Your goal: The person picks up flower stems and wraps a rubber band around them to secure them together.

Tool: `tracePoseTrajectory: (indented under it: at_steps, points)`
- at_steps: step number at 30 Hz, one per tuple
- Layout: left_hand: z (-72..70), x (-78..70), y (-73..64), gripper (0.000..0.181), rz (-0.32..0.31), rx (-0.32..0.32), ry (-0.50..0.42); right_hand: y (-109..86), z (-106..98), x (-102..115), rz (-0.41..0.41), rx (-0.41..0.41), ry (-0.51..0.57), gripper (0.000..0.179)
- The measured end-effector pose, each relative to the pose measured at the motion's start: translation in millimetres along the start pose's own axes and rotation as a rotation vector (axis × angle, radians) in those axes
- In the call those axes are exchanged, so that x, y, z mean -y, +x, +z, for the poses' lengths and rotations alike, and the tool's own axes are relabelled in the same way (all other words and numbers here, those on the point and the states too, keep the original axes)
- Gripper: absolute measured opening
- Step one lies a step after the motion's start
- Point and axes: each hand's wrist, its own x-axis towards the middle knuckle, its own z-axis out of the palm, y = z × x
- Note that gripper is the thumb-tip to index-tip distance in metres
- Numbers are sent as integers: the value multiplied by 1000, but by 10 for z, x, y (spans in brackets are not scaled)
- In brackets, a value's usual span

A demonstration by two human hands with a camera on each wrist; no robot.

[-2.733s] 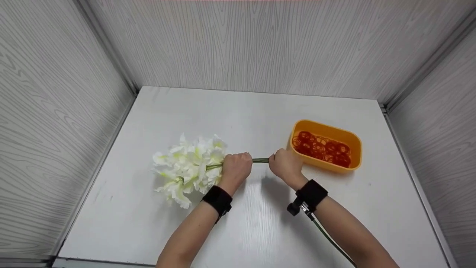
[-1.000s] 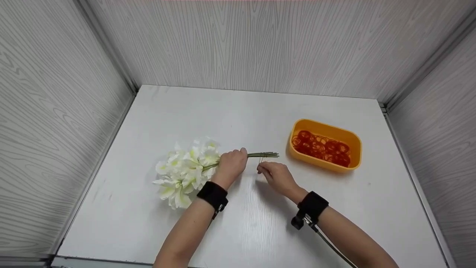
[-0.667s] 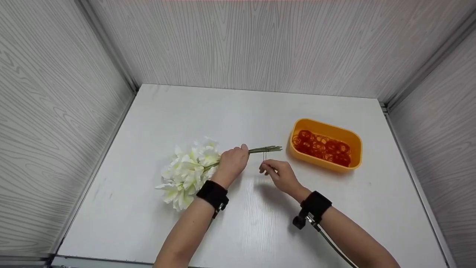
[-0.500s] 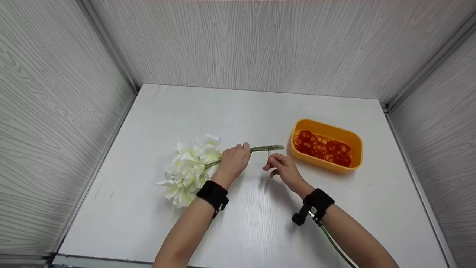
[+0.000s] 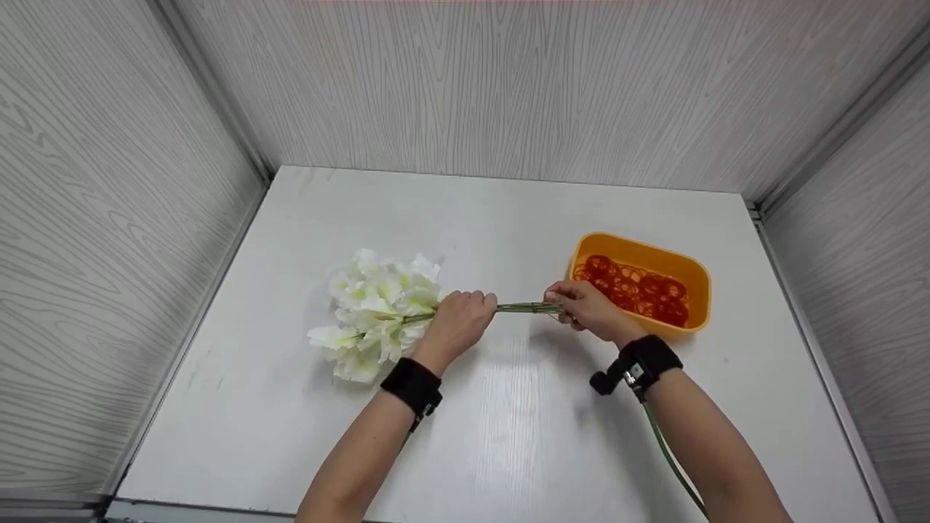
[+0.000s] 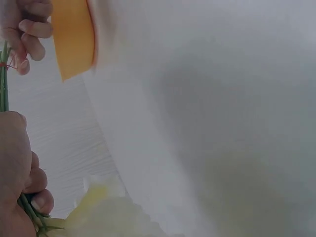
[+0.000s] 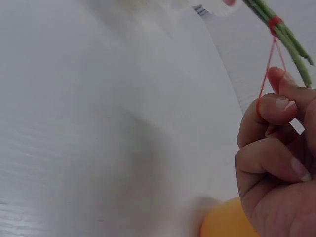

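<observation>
A bunch of white artificial lilies lies across the left of the table, blossoms to the left. My left hand grips its green stems just below the blossoms. Past that fist the stem ends point right, toward my right hand. In the right wrist view a red rubber band is wound tightly round the stems near their ends. One loop of it stretches down to my right hand, hooked over a curled finger beside the thumb. Stems inside the left fist are hidden.
An orange-yellow plastic box stands right behind the right hand, which overlaps its near left corner. Several red rubber bands lie in it. Grey wood-grain panels wall the white table at the back and both sides.
The right hand first gripped the stems, then drew a loop of the band toward the front edge; now it has moved right and back, to the stem ends. The left hand keeps its grip.
</observation>
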Motion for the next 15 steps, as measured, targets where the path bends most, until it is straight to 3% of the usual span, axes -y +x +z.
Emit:
tracePoseTrajectory:
  at_steps: [3,6,12,15]
  points:
    - [3,4,-21,23,6,56,21,2,-50,64,0,26,-70,27]
    - [6,-15,-25,21,-4,109,32,-7,-29,115,-28,0,-202,26]
    - [-6,-92,-20,23,-67,150,118,24,227,197,-157,-195,-645,16]
    - [-12,-141,-23,27,-104,126,156,29,384,178,-199,-286,-773,14]
